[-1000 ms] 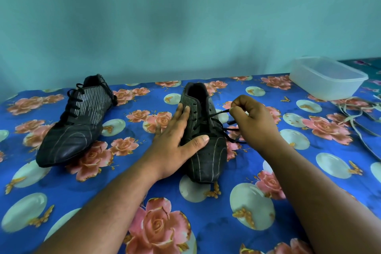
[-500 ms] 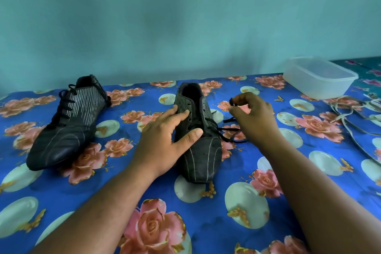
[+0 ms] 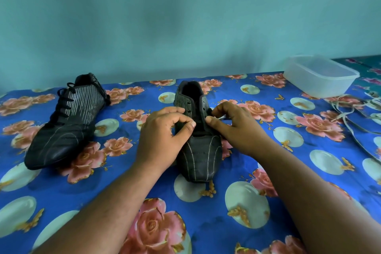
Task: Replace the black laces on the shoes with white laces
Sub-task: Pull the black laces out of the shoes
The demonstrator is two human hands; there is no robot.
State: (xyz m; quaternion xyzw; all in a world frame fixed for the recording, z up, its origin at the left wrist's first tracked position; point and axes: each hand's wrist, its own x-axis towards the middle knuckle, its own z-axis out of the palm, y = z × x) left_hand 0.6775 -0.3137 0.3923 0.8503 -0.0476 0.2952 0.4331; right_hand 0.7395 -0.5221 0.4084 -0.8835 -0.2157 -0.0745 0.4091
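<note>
Two black shoes lie on a blue flowered cloth. The left shoe (image 3: pixel 68 128) keeps its black lace (image 3: pixel 61 103) threaded. The middle shoe (image 3: pixel 201 154) points its toe at me. My left hand (image 3: pixel 160 138) has its fingers curled, thumb and forefinger pinching the shoe's left eyelet flap. My right hand (image 3: pixel 241 130) pinches the shoe's loose black lace (image 3: pixel 223 118) at the right eyelet row. Most of that lace is hidden by my hands. White laces (image 3: pixel 346 117) lie loose at the far right.
A clear plastic container (image 3: pixel 319 76) stands at the back right beside the white laces. The flowered cloth (image 3: pixel 257 171) covers the whole surface, which meets a teal wall (image 3: pixel 185 16) at the back.
My left hand has left its flat rest on the shoe and curled at the left eyelets. My right hand has come in from the right to the shoe's right eyelet row.
</note>
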